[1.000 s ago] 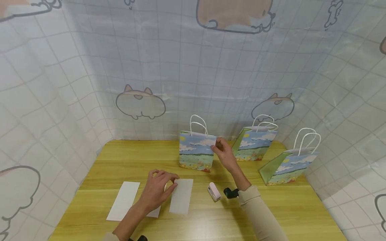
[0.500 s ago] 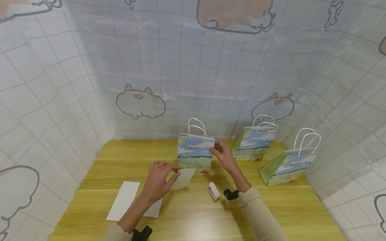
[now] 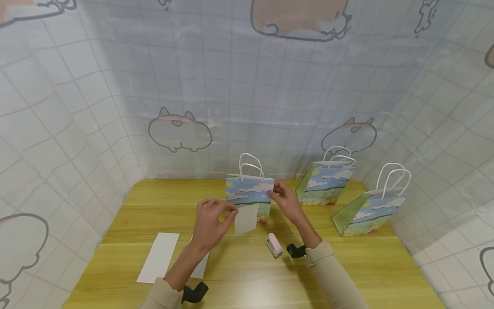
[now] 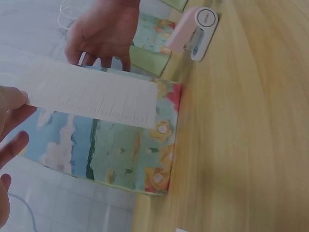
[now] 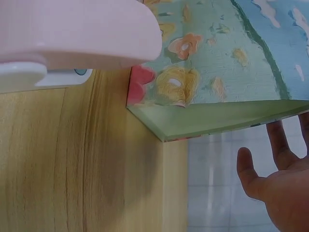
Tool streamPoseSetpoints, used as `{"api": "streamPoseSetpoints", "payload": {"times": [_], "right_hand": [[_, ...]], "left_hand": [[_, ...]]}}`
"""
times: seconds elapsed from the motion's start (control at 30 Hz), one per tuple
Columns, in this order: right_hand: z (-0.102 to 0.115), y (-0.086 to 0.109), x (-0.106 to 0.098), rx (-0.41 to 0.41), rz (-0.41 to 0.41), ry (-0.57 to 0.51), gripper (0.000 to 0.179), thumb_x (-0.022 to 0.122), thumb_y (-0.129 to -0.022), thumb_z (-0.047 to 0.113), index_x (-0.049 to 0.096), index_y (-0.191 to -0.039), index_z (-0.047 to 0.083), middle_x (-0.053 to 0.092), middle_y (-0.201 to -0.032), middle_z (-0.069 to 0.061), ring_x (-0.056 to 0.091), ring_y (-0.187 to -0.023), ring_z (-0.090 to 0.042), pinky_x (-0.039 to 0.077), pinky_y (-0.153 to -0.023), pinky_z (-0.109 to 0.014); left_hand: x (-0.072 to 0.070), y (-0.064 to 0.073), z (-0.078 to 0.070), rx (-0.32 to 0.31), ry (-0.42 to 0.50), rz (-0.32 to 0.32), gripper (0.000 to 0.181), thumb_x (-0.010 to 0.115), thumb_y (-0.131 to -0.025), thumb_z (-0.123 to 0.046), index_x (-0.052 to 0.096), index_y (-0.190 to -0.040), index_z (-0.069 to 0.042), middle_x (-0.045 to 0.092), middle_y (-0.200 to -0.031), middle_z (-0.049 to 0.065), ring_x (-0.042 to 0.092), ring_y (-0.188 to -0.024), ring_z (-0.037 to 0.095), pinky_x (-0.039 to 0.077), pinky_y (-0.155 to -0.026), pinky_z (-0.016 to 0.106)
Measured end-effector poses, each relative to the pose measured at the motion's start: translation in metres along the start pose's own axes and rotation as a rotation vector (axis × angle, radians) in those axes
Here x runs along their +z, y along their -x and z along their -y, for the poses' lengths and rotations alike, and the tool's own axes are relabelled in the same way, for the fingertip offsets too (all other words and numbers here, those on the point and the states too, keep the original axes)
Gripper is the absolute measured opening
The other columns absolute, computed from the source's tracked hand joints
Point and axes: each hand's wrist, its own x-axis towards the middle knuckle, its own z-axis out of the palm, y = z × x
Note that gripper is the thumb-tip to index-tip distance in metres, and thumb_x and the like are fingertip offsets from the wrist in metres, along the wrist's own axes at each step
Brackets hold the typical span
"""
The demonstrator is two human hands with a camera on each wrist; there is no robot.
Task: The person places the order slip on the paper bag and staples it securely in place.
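Observation:
My left hand (image 3: 210, 225) pinches a white lined paper card (image 3: 246, 219) by its upper left corner. The card is raised off the table, in front of a small paper gift bag (image 3: 248, 191) printed with sky and meadow. In the left wrist view, the card (image 4: 96, 94) overlaps the bag's printed front (image 4: 111, 150). At the bag's right edge, my right hand (image 3: 287, 199) pinches its upper side, thumb in front and fingers behind. The right wrist view catches part of that hand (image 5: 289, 188) beside the bag's green side panel (image 5: 217, 118).
A pink stapler (image 3: 274, 245) lies on the wooden table in front of the bag. Two matching gift bags, one at the back (image 3: 328, 184) and one farther right (image 3: 374, 214), stand upright. On the left lie a white card (image 3: 158, 257) and another card (image 3: 200, 266) partly behind my left forearm.
My left hand has lifted the card from the table and brought it up and right, before the bag's front. The bag has shifted slightly left and nearer, still in my right hand.

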Motion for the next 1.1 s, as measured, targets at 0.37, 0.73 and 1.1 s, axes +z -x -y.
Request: {"api": "streamPoseSetpoints", "payload": {"times": [0.37, 0.73, 1.1], "right_hand": [[0.000, 0.005, 0.004, -0.009, 0.034, -0.031, 0.019, 0.062, -0.102, 0.022, 0.055, -0.112, 0.008, 0.061, -0.115, -0.009, 0.059, -0.118, -0.027, 0.044, -0.102, -0.054], [0.004, 0.005, 0.006, 0.005, 0.058, -0.020, 0.015, 0.060, -0.103, 0.016, 0.052, -0.109, 0.005, 0.061, -0.118, -0.010, 0.060, -0.120, -0.027, 0.043, -0.104, -0.054], [0.040, 0.016, 0.008, -0.040, 0.108, -0.003, 0.010, 0.056, -0.102, 0.006, 0.050, -0.104, -0.002, 0.065, -0.104, -0.013, 0.062, -0.099, -0.019, 0.048, -0.088, -0.038]], "left_hand": [[0.006, -0.016, -0.003, -0.013, 0.046, -0.127, 0.009, 0.082, -0.084, -0.022, 0.075, -0.089, -0.021, 0.073, -0.096, -0.001, 0.057, -0.098, 0.027, 0.033, -0.090, 0.056], [0.009, -0.026, 0.000, -0.065, 0.050, -0.184, 0.009, 0.080, -0.085, -0.026, 0.074, -0.082, -0.021, 0.059, -0.130, 0.013, 0.045, -0.116, 0.036, 0.027, -0.095, 0.058], [0.017, -0.031, 0.012, -0.087, 0.072, -0.222, 0.009, 0.081, -0.085, -0.021, 0.073, -0.082, -0.017, 0.064, -0.129, 0.009, 0.053, -0.121, 0.034, 0.027, -0.095, 0.059]]}}
